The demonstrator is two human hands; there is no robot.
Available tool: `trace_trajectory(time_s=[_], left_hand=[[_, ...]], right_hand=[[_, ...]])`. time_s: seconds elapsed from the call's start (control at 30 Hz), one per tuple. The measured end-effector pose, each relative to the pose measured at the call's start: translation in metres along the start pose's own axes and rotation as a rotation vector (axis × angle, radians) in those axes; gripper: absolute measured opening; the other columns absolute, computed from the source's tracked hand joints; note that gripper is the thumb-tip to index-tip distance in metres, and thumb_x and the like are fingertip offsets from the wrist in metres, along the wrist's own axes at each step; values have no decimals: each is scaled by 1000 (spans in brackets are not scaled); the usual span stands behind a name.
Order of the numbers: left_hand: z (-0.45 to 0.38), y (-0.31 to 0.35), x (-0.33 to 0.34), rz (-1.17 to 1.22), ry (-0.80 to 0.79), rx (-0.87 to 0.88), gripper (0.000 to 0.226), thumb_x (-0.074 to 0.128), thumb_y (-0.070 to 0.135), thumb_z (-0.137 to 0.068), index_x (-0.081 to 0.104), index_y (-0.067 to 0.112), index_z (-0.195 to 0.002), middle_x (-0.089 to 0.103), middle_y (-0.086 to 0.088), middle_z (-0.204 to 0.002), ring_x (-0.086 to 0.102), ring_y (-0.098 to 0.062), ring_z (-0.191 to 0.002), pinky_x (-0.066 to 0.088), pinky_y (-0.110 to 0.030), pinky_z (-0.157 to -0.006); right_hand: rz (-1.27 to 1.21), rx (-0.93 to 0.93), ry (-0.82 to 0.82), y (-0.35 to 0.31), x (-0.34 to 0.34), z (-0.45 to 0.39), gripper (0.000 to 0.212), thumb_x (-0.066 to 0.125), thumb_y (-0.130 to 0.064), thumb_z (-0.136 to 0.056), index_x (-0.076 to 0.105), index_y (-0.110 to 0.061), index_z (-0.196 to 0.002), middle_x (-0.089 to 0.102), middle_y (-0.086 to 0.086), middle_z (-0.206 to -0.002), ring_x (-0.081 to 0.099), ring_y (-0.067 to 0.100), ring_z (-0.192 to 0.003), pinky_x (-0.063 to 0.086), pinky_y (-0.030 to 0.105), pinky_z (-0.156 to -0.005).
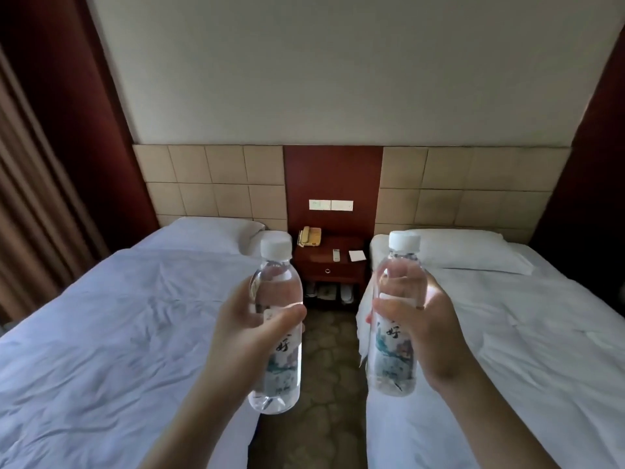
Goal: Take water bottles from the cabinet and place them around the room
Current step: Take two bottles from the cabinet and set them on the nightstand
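Note:
I hold two clear water bottles with white caps and pale printed labels, both upright in front of me. My left hand [247,330] is wrapped around the left water bottle [279,367] at its middle. My right hand [426,319] grips the right water bottle [394,360] the same way. Both bottles hang in the air over the aisle between two beds. Straight ahead, at the far end of the aisle, stands a dark red wooden nightstand [329,269]. No cabinet is in view.
A white-sheeted left bed [111,333] and right bed [507,350] flank a narrow carpeted aisle [324,384]. On the nightstand lie a beige telephone [309,236], a remote [336,254] and a white card [357,256]; slippers sit under it. Brown curtains [30,184] hang at the left.

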State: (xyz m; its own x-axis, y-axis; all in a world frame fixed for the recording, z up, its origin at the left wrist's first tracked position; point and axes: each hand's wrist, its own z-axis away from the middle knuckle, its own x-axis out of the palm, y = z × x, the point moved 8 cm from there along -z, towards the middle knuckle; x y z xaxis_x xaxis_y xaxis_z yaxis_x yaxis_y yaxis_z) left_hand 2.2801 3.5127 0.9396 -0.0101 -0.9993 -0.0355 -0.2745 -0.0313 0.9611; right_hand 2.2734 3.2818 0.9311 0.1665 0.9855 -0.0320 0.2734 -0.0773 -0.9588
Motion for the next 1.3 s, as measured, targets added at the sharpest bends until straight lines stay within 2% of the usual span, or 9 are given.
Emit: trace_trajectory(time_s=[0.13,0.23,0.33,0.47,0.57,0.7,0.97,1.2,1.3], left_hand=[[-89,-40,0,39,-30,-14,38,75,25,-65,70,28,-103,75,-9,-86,74,-31,-76,59,-39,-67],[-165,-61,1,32,-69,-5,42,76,33,-62,68,25,-102,76,-5,-84,76,-27,-76,59,-38,-67],[-244,-75,6,-2,-125,12,40,75,34,-63,66,29,-102,76,2,-86,76,-22,-78,58,-27,-61],[-341,-92,19,43,-192,45,36,74,41,-61,68,36,-95,74,-6,-85,75,-23,-75,58,-24,-61],[-400,-113,36,42,-226,49,34,74,35,-66,67,36,-99,73,-5,-88,74,-26,-78,59,-30,-63],[-478,-146,68,-4,-265,45,37,69,51,-61,63,48,-98,74,3,-91,75,-21,-83,59,-30,-67],[-651,-221,137,-59,-193,18,34,73,46,-61,65,50,-93,75,1,-86,75,-19,-77,58,-24,-60],[-790,-271,173,-83,-103,10,34,78,30,-73,60,40,-101,71,20,-90,70,1,-81,52,-9,-56],[-846,-302,182,-104,-89,5,39,77,29,-73,61,34,-109,71,17,-96,70,-2,-90,53,-9,-62]], right_hand=[[22,8,25,33,16,-77,58,72,-43,-55,59,-23,-108,68,0,-85,73,25,-82,59,35,-71],[-1,13,49,52,30,-145,50,74,-31,-61,59,-20,-107,67,1,-81,72,27,-79,59,35,-70],[7,27,93,67,40,-215,44,71,-24,-67,59,-17,-109,68,2,-81,72,29,-79,59,38,-73],[21,32,138,87,46,-300,48,74,-33,-64,59,-16,-107,67,5,-85,72,32,-82,60,44,-78],[-7,61,182,109,39,-352,48,75,-30,-62,59,-14,-105,66,4,-83,71,34,-81,60,41,-73],[-30,84,203,147,23,-428,51,76,-31,-59,60,-18,-105,67,-1,-80,72,32,-78,58,36,-69],[-29,98,184,241,-18,-618,60,75,-43,-54,59,-30,-110,68,0,-91,72,29,-90,59,51,-84],[13,152,107,298,-27,-773,70,73,-49,-52,54,-31,-117,69,-2,-99,72,23,-94,59,42,-84],[43,185,82,329,-25,-829,56,75,-42,-59,55,-38,-111,69,-10,-93,72,17,-94,57,28,-75]])
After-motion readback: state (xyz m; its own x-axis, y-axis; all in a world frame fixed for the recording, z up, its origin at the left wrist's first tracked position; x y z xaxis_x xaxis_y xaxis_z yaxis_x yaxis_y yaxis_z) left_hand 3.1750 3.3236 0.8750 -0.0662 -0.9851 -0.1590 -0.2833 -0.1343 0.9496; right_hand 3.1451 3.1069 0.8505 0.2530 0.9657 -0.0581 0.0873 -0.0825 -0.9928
